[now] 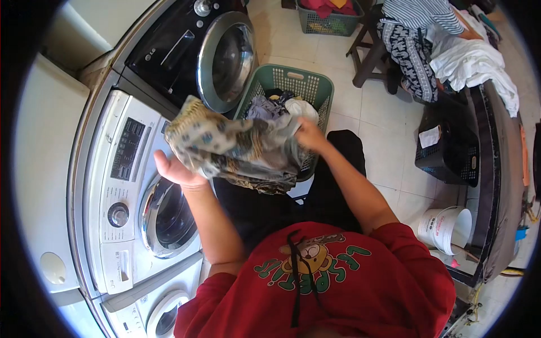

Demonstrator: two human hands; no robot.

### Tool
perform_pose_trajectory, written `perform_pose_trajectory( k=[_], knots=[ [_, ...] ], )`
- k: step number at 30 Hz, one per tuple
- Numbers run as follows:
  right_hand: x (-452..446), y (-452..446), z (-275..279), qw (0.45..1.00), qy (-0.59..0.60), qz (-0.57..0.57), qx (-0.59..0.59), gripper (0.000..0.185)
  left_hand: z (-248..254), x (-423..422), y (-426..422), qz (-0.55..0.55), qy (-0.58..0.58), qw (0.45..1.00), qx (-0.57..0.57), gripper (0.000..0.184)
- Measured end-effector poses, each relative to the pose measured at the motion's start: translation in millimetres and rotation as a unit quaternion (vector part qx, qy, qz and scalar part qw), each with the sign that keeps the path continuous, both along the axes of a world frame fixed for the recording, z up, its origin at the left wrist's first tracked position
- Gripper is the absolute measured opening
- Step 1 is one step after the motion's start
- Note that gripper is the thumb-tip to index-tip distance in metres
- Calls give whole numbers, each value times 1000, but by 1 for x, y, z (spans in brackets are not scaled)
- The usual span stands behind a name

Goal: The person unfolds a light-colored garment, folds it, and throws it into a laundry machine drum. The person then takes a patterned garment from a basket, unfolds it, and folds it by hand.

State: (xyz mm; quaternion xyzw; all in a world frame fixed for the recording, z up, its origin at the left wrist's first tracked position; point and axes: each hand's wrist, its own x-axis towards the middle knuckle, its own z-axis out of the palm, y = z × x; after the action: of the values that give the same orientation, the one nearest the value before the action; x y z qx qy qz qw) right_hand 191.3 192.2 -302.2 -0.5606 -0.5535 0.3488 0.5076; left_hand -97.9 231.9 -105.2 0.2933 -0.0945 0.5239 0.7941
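A patterned garment in beige, grey and blue is stretched in the air before me, partly smeared by motion. My right hand is closed on its right edge. My left hand is at the garment's lower left, palm up and thumb stretched away from the cloth; the cloth hides part of its fingers. Below the garment stands a green laundry basket with crumpled clothes in it, grey, dark and white.
To the left are a white washing machine and a black one with its round door swung out. Another basket and a dark stool stand ahead. On the right are heaped clothes, a black crate and a white bucket.
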Motion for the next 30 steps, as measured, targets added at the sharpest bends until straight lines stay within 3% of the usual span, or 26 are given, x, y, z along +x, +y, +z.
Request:
perform_pose_trajectory(
  k=[1, 4, 5, 7, 9, 10, 12, 14, 18, 23, 25, 27, 28, 30],
  knots=[
    [6, 8, 17, 1000, 0, 2, 0, 17, 0, -6, 8, 32, 20, 999, -19, 58],
    [31, 8, 103, 936, 218, -251, 117, 20, 36, -3, 22, 42, 43, 998, 7, 56],
    [34, 3, 140, 931, 205, -279, 118, 19, 45, -5, 28, 43, 41, 998, 7, 56],
    [38, 10, 171, 889, 191, -307, 282, 24, 58, -12, 39, 96, 21, 994, 37, 54],
    [32, -1, 199, 910, 188, -260, 261, 26, 72, 0, 36, 74, 6, 996, 54, 50],
    [34, -9, 195, 910, 187, -260, 265, 26, 68, 3, 36, 73, 4, 996, 57, 50],
    [44, -25, 174, 971, 208, -115, 25, 25, 48, 9, 34, 198, 203, 958, -34, 44],
    [44, -40, 142, 967, 226, -116, 10, 28, 28, 27, 16, 214, 365, 888, -183, 38],
    [39, -66, 96, 948, 287, -120, -62, 36, -34, 16, 1, 100, 405, 874, -247, 34],
    [47, -64, 119, 938, 316, -133, -55, 41, -54, -7, 1, 138, 304, 897, -288, 36],
    [42, -57, 159, 895, 443, -35, 35, 39, -38, -15, 3, 162, 281, 907, -269, 37],
    [35, -50, 188, 818, 558, 65, 123, 38, -28, -25, 3, 257, 153, 922, -245, 39],
    [32, -48, 192, 817, 559, 67, 123, 38, -28, -33, 3, 259, 154, 921, -245, 39],
    [26, -44, 198, 818, 521, 187, 156, 38, -31, -55, 2, 260, 74, 942, -200, 40]
  ],
)
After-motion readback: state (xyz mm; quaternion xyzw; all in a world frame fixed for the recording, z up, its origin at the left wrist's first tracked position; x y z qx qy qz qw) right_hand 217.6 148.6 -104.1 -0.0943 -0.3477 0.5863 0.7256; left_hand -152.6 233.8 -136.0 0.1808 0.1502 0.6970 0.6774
